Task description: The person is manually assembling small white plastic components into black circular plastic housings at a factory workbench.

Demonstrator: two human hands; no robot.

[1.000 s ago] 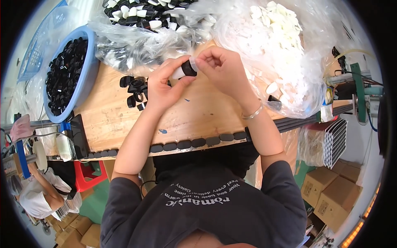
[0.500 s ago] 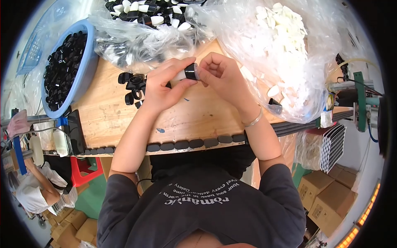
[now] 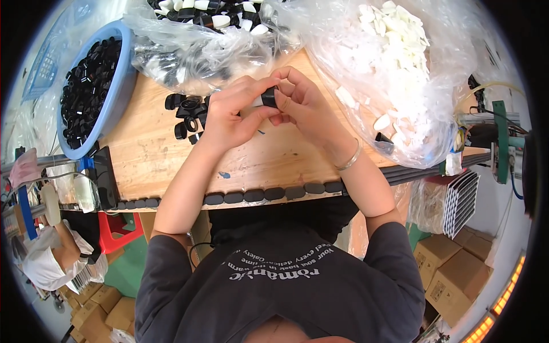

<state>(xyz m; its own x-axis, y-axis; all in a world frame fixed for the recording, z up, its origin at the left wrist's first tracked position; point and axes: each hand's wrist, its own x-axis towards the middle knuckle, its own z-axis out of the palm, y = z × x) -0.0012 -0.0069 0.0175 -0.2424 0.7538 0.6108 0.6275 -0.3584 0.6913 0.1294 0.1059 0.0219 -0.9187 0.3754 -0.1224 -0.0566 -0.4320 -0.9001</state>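
Note:
Above the wooden table, my left hand [image 3: 233, 111] is closed on a small black-and-white cap-shaped piece [image 3: 268, 97], its thumb and forefinger on either side. The black band shows between my hands, and a bit of white shows on its left. My right hand [image 3: 306, 106] pinches at the right end of the same piece, its fingers curled over and hiding that end. Several loose black ring-shaped caps [image 3: 186, 108] lie on the table just left of my left hand.
A blue basin [image 3: 127, 74] full of black caps stands at the left. Clear plastic bags hold black-and-white pieces [image 3: 220, 22] at the back and white pieces [image 3: 400, 34] at the right. Dark oval pads [image 3: 274, 194] line the table's front edge. Another person [image 3: 54, 257] is at lower left.
My right fingers have closed further over the right end of the piece, where a pale end showed before. The black band now appears more upright. The view has shifted slightly.

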